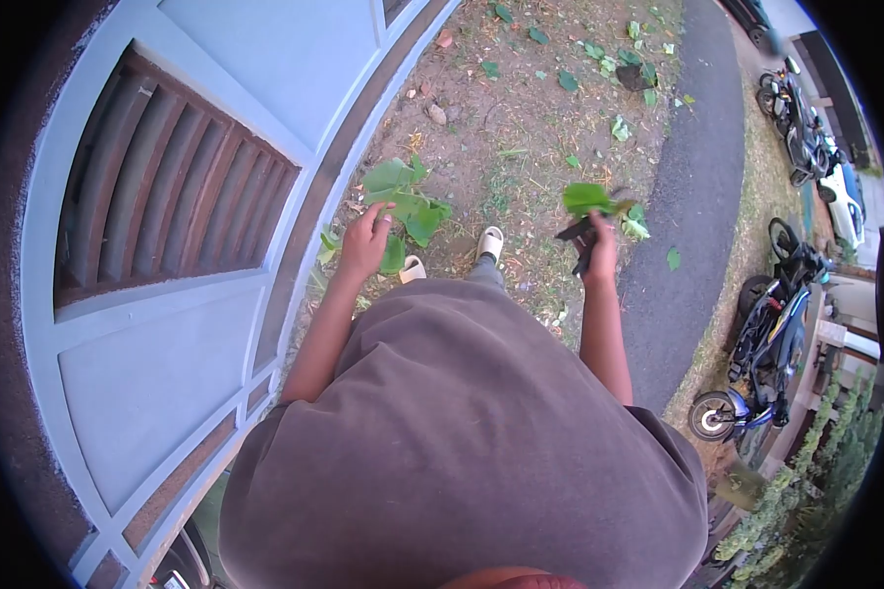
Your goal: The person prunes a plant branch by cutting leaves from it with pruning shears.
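My left hand is closed at the edge of a cluster of broad green leaves, its fingers curled against them beside the wall. My right hand is held out over the ground on the other side, wrapped round a black tool whose exact kind I cannot tell. A bright green leaf sticks out above the fingers of that hand. More leaves show just beyond it, overlapping the hand's far side. Between the hands, my feet in pale slip-on shoes stand on the soil.
A pale blue wall with a brown slatted vent rises close on the left. Cut leaves litter the dirt ahead. A paved path runs along the right, with parked motorcycles and a white car beyond.
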A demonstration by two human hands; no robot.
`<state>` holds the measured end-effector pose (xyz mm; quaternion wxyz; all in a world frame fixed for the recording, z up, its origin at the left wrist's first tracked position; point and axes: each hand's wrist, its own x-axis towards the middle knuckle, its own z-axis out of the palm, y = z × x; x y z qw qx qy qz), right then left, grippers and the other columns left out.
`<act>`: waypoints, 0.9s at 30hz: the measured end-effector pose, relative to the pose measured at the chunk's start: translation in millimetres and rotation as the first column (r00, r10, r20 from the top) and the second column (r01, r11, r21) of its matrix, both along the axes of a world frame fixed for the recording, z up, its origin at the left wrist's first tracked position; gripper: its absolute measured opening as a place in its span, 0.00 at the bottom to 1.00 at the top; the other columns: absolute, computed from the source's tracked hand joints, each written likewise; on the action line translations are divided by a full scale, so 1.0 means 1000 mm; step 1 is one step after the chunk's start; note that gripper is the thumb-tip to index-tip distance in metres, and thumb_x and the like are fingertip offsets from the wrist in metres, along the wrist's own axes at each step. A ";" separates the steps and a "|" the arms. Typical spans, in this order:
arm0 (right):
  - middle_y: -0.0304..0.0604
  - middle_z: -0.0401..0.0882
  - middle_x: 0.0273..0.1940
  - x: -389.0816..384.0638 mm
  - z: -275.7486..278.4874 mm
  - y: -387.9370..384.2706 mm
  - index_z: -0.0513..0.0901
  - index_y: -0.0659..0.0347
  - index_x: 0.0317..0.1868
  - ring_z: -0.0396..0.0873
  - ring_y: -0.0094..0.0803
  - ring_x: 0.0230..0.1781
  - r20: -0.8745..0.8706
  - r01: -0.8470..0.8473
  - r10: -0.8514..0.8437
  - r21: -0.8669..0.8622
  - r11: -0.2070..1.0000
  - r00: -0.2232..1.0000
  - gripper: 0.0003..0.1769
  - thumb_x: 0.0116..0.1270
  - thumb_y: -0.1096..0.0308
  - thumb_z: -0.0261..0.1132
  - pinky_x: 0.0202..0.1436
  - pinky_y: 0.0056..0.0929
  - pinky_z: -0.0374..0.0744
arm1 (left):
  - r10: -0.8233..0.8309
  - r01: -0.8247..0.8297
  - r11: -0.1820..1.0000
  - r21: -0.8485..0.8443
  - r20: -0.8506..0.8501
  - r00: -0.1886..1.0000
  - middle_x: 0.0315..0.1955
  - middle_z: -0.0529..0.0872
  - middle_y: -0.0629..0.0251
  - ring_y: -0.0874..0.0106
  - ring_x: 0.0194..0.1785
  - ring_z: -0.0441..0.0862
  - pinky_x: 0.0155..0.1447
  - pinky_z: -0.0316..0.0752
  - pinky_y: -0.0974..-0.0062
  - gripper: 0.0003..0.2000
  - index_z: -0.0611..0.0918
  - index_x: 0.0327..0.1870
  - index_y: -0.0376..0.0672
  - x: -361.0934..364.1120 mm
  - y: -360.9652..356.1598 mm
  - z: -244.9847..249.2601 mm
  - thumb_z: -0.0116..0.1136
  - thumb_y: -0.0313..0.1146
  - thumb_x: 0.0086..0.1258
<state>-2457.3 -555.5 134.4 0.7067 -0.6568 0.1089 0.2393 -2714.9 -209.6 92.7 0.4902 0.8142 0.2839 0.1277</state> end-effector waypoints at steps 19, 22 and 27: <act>0.53 0.82 0.56 -0.035 0.112 0.080 0.74 0.72 0.66 0.81 0.44 0.58 0.113 -0.751 0.743 0.078 0.656 0.660 0.31 0.71 0.58 0.67 0.68 0.48 0.75 | -0.523 0.554 0.815 -0.172 0.194 0.830 0.53 0.88 0.65 0.70 0.59 0.84 0.65 0.78 0.65 0.30 0.78 0.71 0.51 0.088 -0.010 0.059 0.73 0.40 0.69; 0.53 0.81 0.59 -0.028 0.092 0.075 0.73 0.72 0.67 0.81 0.45 0.59 0.067 -0.657 0.665 0.254 0.710 0.744 0.33 0.69 0.58 0.67 0.68 0.48 0.74 | -0.806 0.700 0.569 -0.431 -0.126 0.578 0.59 0.86 0.64 0.68 0.66 0.82 0.73 0.73 0.62 0.32 0.77 0.72 0.50 0.096 -0.016 0.048 0.75 0.40 0.67; 0.57 0.80 0.59 -0.039 0.110 0.067 0.72 0.72 0.67 0.80 0.48 0.60 0.088 -0.759 0.767 0.253 0.600 0.635 0.37 0.66 0.54 0.69 0.68 0.50 0.74 | -0.519 0.591 0.701 -0.399 0.284 0.806 0.57 0.87 0.67 0.72 0.61 0.82 0.75 0.70 0.66 0.29 0.80 0.68 0.46 0.093 -0.038 0.029 0.76 0.39 0.66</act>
